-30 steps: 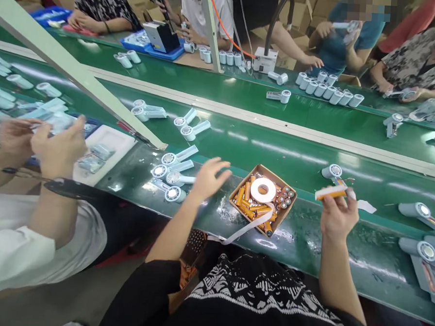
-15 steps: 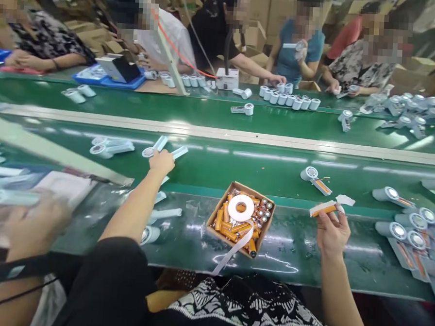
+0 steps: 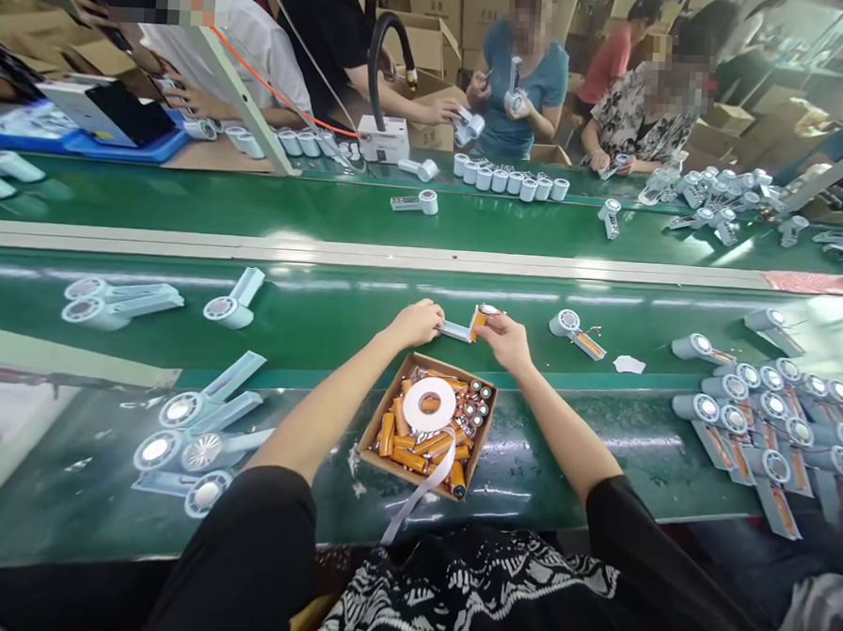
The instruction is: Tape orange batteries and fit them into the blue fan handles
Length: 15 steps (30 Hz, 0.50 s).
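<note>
My left hand (image 3: 418, 323) is closed around the round end of a pale blue handheld-fan housing (image 3: 455, 331), largely covering that end. The open handle trough points right, toward my other hand. Pinched in my right hand (image 3: 508, 341) is an orange cylindrical battery (image 3: 476, 320), tilted upright at the handle's tip; whether it touches the trough I cannot tell. Just below both hands sits a cardboard box (image 3: 378, 456) of orange batteries, with a white tape roll (image 3: 412, 405) lying on top and its loose strip hanging over the front.
To the right, a fan housing with a battery (image 3: 568, 325) and a white paper scrap (image 3: 629, 364) lie on the green belt (image 3: 321, 348). Many battery-fitted housings (image 3: 774, 405) crowd the far right. Other housings (image 3: 228, 313) lie left. Co-workers sit across the line.
My left hand has picked up a fan housing and carried it rightward. My right hand has brought the battery left to meet it. The view has turned right.
</note>
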### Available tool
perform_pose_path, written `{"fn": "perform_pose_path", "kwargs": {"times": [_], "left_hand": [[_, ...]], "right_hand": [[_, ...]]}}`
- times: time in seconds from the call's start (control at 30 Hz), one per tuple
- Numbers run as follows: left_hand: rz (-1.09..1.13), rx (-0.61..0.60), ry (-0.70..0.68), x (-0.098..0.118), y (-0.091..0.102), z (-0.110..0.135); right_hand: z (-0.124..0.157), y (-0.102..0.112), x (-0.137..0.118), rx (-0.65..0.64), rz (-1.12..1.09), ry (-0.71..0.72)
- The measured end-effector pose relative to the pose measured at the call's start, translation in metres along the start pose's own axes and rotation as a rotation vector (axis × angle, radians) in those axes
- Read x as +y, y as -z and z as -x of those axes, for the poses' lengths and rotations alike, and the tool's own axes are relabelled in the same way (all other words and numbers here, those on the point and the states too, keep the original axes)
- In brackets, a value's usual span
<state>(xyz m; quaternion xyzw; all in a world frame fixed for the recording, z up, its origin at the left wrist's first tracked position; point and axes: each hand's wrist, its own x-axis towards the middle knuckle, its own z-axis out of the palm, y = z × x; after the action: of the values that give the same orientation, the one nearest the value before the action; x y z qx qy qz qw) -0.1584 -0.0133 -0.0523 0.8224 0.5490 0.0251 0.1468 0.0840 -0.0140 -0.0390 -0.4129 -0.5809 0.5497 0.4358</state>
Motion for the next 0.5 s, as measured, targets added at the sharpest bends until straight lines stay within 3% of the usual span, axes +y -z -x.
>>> {"fn": "perform_pose_path", "kwargs": {"times": [0.2, 0.5], "left_hand": [[0.065, -0.025, 0.08, 0.002, 0.011, -0.009], [0.133, 0.004, 0.154, 0.014, 0.014, -0.013]], "right_hand": [[-0.022, -0.003, 0.015, -0.098, 0.367, 0.084], [-0.021, 0.014, 0.012, -0.168, 0.735, 0.15]]}}
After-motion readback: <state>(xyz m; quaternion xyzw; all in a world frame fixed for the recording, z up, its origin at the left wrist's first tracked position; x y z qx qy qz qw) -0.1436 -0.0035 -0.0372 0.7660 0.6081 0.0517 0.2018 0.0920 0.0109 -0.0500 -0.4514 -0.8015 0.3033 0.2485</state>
